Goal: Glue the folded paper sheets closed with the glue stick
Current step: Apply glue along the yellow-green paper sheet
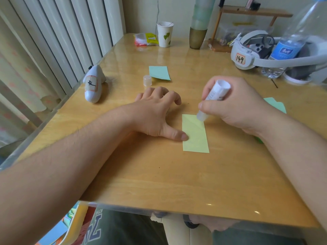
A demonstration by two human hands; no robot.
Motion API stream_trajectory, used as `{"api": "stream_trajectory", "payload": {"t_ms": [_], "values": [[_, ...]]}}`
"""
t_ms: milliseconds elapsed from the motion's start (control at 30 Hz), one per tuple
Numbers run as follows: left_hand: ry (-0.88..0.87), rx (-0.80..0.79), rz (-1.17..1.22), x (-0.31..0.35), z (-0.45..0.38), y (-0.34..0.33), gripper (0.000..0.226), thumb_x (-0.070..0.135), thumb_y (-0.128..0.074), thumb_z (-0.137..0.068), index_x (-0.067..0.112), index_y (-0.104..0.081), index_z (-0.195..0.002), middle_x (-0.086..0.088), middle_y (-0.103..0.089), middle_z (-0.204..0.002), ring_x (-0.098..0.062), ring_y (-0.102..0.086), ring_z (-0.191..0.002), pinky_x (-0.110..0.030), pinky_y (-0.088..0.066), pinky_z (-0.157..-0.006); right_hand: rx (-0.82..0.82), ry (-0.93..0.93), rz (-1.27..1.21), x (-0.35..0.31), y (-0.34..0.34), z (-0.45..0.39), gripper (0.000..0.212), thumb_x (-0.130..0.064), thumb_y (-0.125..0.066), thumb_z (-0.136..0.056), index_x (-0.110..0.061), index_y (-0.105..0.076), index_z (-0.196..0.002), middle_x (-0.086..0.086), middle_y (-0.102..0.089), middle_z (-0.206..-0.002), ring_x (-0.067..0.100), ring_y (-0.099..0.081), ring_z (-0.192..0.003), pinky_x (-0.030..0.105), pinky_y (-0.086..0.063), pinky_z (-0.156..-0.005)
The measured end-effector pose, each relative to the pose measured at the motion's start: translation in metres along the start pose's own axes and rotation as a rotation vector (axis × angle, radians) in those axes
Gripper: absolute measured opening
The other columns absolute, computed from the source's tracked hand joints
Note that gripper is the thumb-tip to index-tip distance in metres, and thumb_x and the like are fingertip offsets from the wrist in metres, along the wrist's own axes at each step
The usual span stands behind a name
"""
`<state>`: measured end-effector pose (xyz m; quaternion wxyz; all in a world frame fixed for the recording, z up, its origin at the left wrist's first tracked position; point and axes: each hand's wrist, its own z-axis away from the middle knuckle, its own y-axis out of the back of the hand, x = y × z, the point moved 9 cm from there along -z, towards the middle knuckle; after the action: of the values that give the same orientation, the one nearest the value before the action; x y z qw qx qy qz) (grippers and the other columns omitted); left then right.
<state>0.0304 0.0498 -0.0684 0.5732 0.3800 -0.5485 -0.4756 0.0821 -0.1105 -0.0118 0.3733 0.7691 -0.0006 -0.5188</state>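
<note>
A folded yellow-green paper sheet (195, 137) lies flat in the middle of the wooden table (159, 183). My left hand (155, 114) rests beside it, thumb tip pressing the sheet's left edge, the other fingers curled on the table. My right hand (235, 106) grips the white glue stick (214, 99), tilted, with its tip touching the sheet's far right corner. The glue stick's clear cap (147, 80) stands on the table beyond my left hand. A folded light-blue sheet (159, 73) lies next to the cap. Another pale green sheet (276, 104) shows behind my right wrist.
A white toy-like object (93, 84) lies at the left edge. At the back stand a paper cup (165, 34), a snack packet (146, 39) and a brown cup (197, 38). A white headset (251, 50) and a water bottle (290, 43) sit back right.
</note>
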Motion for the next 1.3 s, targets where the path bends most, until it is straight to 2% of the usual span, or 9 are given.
{"api": "stream_trajectory", "payload": {"t_ms": [100, 233, 300, 533, 667, 833, 967, 1167, 1300], "values": [[-0.009, 0.004, -0.012, 0.001, 0.001, 0.001, 0.101, 0.095, -0.059, -0.053, 0.047, -0.030, -0.136, 0.008, -0.026, -0.146, -0.020, -0.018, -0.143, -0.040, -0.020, -0.113, -0.012, -0.010, 0.000, -0.009, -0.011, -0.013, 0.018, -0.025, -0.082, -0.076, -0.014, -0.068, -0.078, -0.008, -0.060, -0.064, 0.006, -0.052, -0.061, 0.033, -0.043, -0.064], [-0.015, -0.008, -0.011, -0.001, 0.001, -0.001, 0.101, 0.096, -0.059, -0.053, 0.048, -0.029, -0.136, 0.008, -0.025, -0.147, -0.018, -0.016, -0.145, -0.039, -0.019, -0.114, 0.116, -0.026, 0.006, 0.000, -0.017, -0.017, 0.042, -0.048, -0.069, -0.079, -0.007, -0.062, -0.082, -0.001, -0.056, -0.070, 0.013, -0.052, -0.067, 0.050, -0.050, -0.071], [-0.013, -0.008, -0.006, -0.001, 0.001, -0.001, 0.102, 0.095, -0.060, -0.054, 0.047, -0.028, -0.138, 0.008, -0.025, -0.149, -0.018, -0.017, -0.146, -0.039, -0.019, -0.114, 0.135, -0.024, 0.059, 0.005, -0.021, -0.013, 0.046, -0.052, -0.065, -0.079, -0.007, -0.059, -0.082, -0.001, -0.054, -0.068, 0.014, -0.051, -0.065, 0.050, -0.051, -0.071], [-0.010, -0.002, -0.006, 0.000, 0.000, -0.002, 0.097, 0.093, -0.061, -0.055, 0.049, -0.028, -0.135, 0.009, -0.026, -0.146, -0.017, -0.019, -0.142, -0.040, -0.020, -0.115, 0.073, 0.048, 0.098, -0.001, -0.035, -0.005, 0.033, -0.047, -0.069, -0.076, -0.016, -0.057, -0.077, 0.007, -0.060, -0.071, 0.029, -0.056, -0.072, 0.047, -0.051, -0.068], [-0.012, -0.001, -0.010, 0.000, -0.001, -0.002, 0.098, 0.095, -0.059, -0.053, 0.049, -0.029, -0.133, 0.008, -0.027, -0.147, -0.019, -0.020, -0.142, -0.041, -0.020, -0.115, 0.027, 0.069, 0.136, -0.002, -0.043, -0.004, 0.027, -0.046, -0.067, -0.074, -0.021, -0.056, -0.073, -0.006, -0.053, -0.060, 0.020, -0.049, -0.063, 0.039, -0.046, -0.062], [-0.006, 0.002, -0.026, -0.001, -0.002, -0.003, 0.107, 0.099, -0.053, -0.048, 0.047, -0.026, -0.137, 0.006, -0.027, -0.149, -0.021, -0.020, -0.143, -0.043, -0.020, -0.117, 0.019, 0.089, 0.211, -0.003, -0.045, -0.006, 0.026, -0.041, -0.073, -0.081, -0.019, -0.058, -0.079, 0.001, -0.064, -0.072, 0.018, -0.053, -0.067, 0.035, -0.045, -0.066], [0.000, -0.001, -0.030, -0.001, -0.002, -0.003, 0.110, 0.100, -0.050, -0.046, 0.045, -0.027, -0.139, 0.006, -0.027, -0.148, -0.022, -0.022, -0.142, -0.044, -0.022, -0.117, 0.023, 0.071, 0.240, 0.000, -0.044, -0.012, 0.024, -0.040, -0.072, -0.085, -0.021, -0.058, -0.080, -0.002, -0.064, -0.072, 0.011, -0.050, -0.063, 0.027, -0.041, -0.059], [0.002, -0.004, -0.013, -0.001, -0.001, -0.003, 0.111, 0.099, -0.052, -0.046, 0.046, -0.026, -0.140, 0.008, -0.028, -0.145, -0.021, -0.023, -0.140, -0.042, -0.022, -0.114, 0.072, 0.068, 0.261, 0.000, -0.040, -0.019, 0.029, -0.041, -0.071, -0.087, -0.015, -0.059, -0.084, 0.005, -0.063, -0.073, 0.020, -0.053, -0.070, 0.038, -0.048, -0.066], [0.002, -0.002, -0.007, -0.001, -0.001, -0.002, 0.112, 0.098, -0.053, -0.046, 0.045, -0.025, -0.141, 0.008, -0.028, -0.146, -0.021, -0.023, -0.141, -0.042, -0.023, -0.114, 0.104, 0.063, 0.273, 0.001, -0.039, -0.022, 0.031, -0.043, -0.070, -0.087, -0.016, -0.057, -0.084, 0.005, -0.063, -0.073, 0.021, -0.054, -0.072, 0.038, -0.049, -0.068]]}}
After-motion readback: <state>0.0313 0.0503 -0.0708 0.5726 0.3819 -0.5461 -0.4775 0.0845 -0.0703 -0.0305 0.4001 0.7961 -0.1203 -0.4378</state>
